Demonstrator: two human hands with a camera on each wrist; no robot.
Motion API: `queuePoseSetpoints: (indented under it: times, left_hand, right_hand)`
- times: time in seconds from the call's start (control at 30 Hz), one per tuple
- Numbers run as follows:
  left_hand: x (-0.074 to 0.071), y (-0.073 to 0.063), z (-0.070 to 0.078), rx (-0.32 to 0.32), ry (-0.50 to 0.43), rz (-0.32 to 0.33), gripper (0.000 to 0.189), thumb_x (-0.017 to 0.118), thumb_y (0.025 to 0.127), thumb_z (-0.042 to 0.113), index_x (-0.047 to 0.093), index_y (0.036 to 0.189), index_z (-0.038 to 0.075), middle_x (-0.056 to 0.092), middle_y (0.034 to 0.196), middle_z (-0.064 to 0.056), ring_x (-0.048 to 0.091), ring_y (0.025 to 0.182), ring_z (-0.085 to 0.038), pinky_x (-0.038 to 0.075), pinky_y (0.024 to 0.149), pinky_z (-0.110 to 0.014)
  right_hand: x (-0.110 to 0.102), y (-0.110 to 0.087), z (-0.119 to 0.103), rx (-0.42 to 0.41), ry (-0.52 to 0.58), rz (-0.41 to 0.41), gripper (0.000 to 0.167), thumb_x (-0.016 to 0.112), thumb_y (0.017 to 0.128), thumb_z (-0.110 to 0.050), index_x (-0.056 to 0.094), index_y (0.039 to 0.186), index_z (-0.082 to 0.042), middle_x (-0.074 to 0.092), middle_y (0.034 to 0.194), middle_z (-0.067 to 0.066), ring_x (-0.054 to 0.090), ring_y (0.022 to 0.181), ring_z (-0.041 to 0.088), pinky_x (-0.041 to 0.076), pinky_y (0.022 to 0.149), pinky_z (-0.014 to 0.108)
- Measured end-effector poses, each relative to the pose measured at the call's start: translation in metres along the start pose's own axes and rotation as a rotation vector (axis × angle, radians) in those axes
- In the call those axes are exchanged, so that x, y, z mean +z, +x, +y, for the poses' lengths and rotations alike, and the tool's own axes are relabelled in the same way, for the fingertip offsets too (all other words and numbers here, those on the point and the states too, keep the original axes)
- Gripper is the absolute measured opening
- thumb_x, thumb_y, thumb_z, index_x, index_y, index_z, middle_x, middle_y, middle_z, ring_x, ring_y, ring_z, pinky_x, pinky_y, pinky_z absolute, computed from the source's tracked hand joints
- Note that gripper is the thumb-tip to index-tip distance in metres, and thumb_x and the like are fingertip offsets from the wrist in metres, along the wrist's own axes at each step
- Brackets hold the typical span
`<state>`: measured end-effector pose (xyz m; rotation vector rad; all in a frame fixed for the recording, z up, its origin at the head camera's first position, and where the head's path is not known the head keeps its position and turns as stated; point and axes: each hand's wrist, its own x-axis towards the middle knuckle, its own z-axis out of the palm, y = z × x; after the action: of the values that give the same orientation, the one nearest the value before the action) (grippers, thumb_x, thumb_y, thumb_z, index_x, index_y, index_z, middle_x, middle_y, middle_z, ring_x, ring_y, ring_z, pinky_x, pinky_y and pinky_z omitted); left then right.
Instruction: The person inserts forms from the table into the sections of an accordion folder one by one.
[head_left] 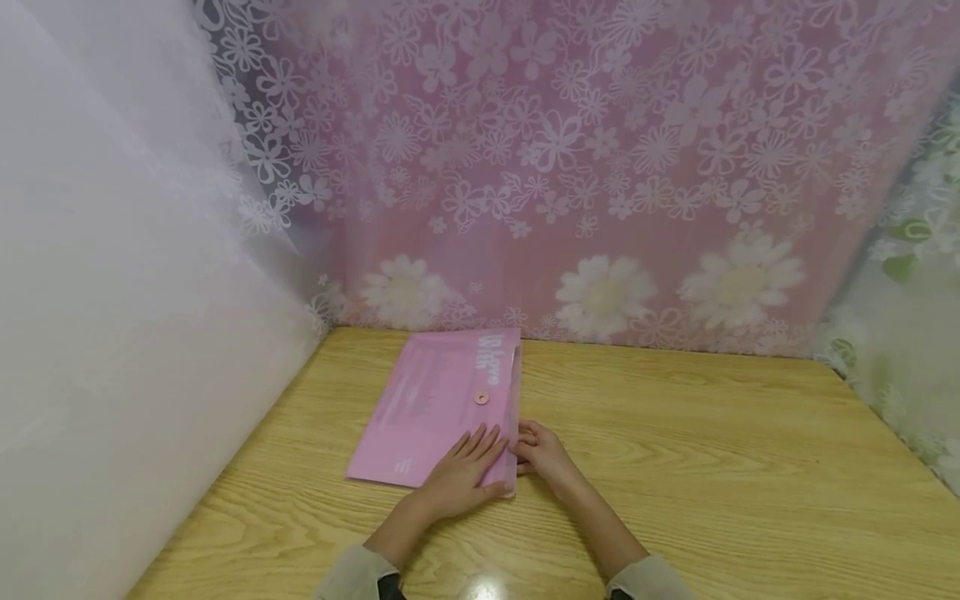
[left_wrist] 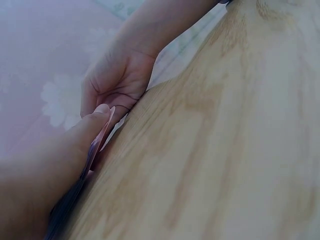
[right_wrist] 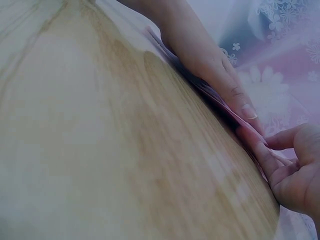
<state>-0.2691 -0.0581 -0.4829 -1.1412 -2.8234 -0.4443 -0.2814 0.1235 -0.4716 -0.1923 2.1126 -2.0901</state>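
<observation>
A pink document folder [head_left: 442, 392] with white lettering and a small round button [head_left: 482, 398] lies flat on the wooden table. My left hand [head_left: 467, 475] rests on the front right part of it, fingers straight and pointing away, thumb by the near right corner. At the folder's right edge, my right hand [head_left: 542, 454] pinches the edge between thumb and fingers. Low across the tabletop, the right wrist view shows that right hand [right_wrist: 295, 160] with its fingers partly under the folder's edge [right_wrist: 227, 107]. The left thumb [left_wrist: 92, 127] lies along the top of the edge in the left wrist view.
The wood-grain table [head_left: 712, 467] extends to the right of the hands. Behind it hangs a pink flowered curtain [head_left: 525, 167]. A pale white sheet [head_left: 135, 292] hangs along the left side, and a flowered cloth [head_left: 915, 275] along the right.
</observation>
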Motion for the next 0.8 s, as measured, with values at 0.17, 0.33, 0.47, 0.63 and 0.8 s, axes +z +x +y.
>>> queuePoseSetpoints:
  times: [0.17, 0.33, 0.47, 0.63, 0.8]
  left_hand:
    - [-0.0018, 0.0000, 0.0022, -0.004, 0.003, 0.000, 0.073, 0.038, 0.092, 0.054, 0.023, 0.146, 0.008, 0.014, 0.151, -0.008, 0.007, 0.137, -0.025, 0.005, 0.108, -0.038]
    - [-0.0008, 0.0006, 0.0036, -0.013, 0.013, 0.003, 0.073, 0.036, 0.092, 0.055, 0.022, 0.146, 0.008, 0.014, 0.151, -0.007, 0.007, 0.137, -0.025, 0.006, 0.108, -0.039]
    - [0.0003, 0.0009, 0.0043, -0.028, 0.013, 0.001, 0.073, 0.034, 0.092, 0.056, 0.023, 0.146, 0.008, 0.013, 0.151, -0.007, 0.007, 0.137, -0.025, 0.006, 0.108, -0.039]
    - [0.0010, 0.0022, 0.0033, -0.043, 0.017, 0.007, 0.073, 0.032, 0.092, 0.057, 0.023, 0.146, 0.009, 0.012, 0.151, -0.007, 0.006, 0.137, -0.025, 0.005, 0.108, -0.038]
    - [0.0028, 0.0014, 0.0039, -0.041, 0.026, 0.024, 0.073, 0.032, 0.092, 0.057, 0.025, 0.145, 0.007, 0.014, 0.151, -0.008, 0.008, 0.136, -0.026, 0.007, 0.108, -0.039]
  right_hand:
    - [-0.0003, 0.0003, -0.0005, -0.003, -0.012, 0.004, 0.044, 0.046, 0.086, 0.009, 0.036, 0.128, 0.016, 0.058, 0.107, 0.028, 0.060, 0.080, 0.020, 0.052, 0.060, 0.031]
    - [-0.0009, 0.0000, 0.0005, -0.006, -0.017, 0.016, 0.044, 0.046, 0.086, 0.009, 0.037, 0.128, 0.016, 0.058, 0.107, 0.029, 0.061, 0.079, 0.021, 0.052, 0.060, 0.031]
    - [-0.0007, -0.0002, 0.0009, -0.003, -0.015, 0.022, 0.044, 0.047, 0.086, 0.009, 0.037, 0.129, 0.015, 0.059, 0.106, 0.027, 0.061, 0.076, 0.020, 0.052, 0.060, 0.031]
    - [-0.0005, 0.0009, 0.0003, -0.015, -0.018, 0.029, 0.043, 0.048, 0.087, 0.008, 0.039, 0.128, 0.015, 0.060, 0.104, 0.025, 0.061, 0.076, 0.020, 0.052, 0.061, 0.031]
    - [-0.0002, -0.0009, -0.0003, -0.024, -0.021, 0.023, 0.043, 0.048, 0.087, 0.009, 0.038, 0.129, 0.015, 0.060, 0.105, 0.025, 0.061, 0.080, 0.021, 0.052, 0.062, 0.031]
